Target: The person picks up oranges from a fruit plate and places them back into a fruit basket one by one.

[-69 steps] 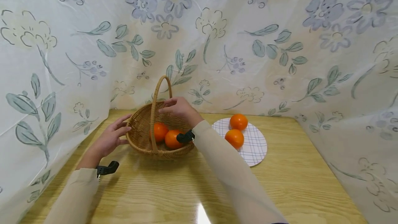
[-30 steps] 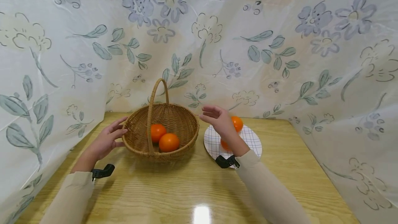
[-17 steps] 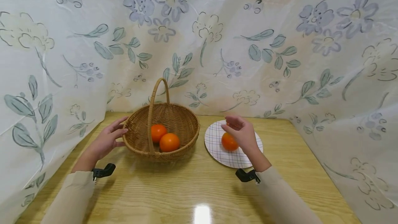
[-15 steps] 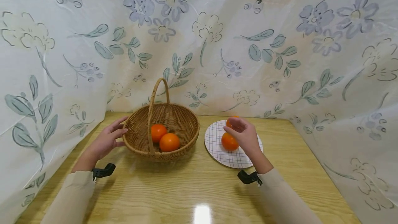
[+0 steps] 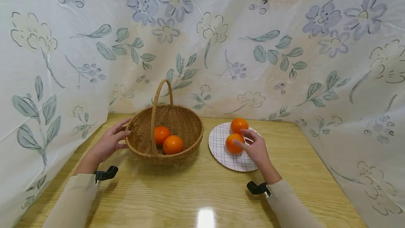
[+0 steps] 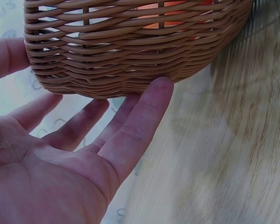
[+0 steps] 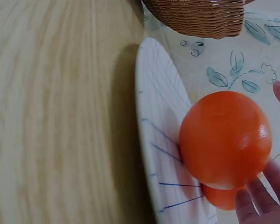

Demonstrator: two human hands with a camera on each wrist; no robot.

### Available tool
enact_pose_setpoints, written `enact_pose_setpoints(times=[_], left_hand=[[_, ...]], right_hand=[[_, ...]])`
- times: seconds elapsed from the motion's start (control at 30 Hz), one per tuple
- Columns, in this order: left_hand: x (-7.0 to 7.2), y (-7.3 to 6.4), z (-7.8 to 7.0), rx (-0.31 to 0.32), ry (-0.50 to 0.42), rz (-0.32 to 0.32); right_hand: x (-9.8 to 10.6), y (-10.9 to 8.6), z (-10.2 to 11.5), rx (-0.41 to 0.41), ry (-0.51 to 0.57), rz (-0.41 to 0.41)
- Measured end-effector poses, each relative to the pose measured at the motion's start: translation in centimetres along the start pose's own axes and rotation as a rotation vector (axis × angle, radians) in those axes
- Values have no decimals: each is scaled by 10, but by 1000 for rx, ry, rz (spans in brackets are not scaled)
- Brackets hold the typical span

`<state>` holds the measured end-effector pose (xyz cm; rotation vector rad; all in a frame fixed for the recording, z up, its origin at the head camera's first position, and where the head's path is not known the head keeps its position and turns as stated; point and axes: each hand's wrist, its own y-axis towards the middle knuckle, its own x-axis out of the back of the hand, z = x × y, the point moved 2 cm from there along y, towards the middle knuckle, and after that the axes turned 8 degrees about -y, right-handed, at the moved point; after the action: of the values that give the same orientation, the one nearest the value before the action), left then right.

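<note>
My left hand lies at the left side of a wicker basket, its straight fingers touching the outer wall, as the left wrist view shows too. The thumb is at the rim. Inside sit two smooth, round orange fruits, one at the back and one in front. On a white checked round plate rest two more, a rear fruit and a near fruit. Spread around the near fruit's right side, my right hand has thumb and fingertips close to it.
A tall arched handle rises over the basket. The wooden table ends at a floral curtain hung behind it and at both sides. Each wrist carries a small black camera, the right camera being near the plate's front.
My right hand has gone from over the basket across to the plate, then down beside the near fruit. The left hand keeps its place at the basket.
</note>
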<state>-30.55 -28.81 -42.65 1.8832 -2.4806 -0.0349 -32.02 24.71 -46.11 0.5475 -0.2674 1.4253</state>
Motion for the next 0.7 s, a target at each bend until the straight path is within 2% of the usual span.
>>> enact_pose_setpoints(times=[0.37, 0.7], left_hand=[[-1, 0, -1, 3, 5, -5], [1, 2, 0, 8, 4, -13]], right_hand=[[-12, 0, -8, -22, -51, 54], [-17, 1, -6, -32, -182, 35]])
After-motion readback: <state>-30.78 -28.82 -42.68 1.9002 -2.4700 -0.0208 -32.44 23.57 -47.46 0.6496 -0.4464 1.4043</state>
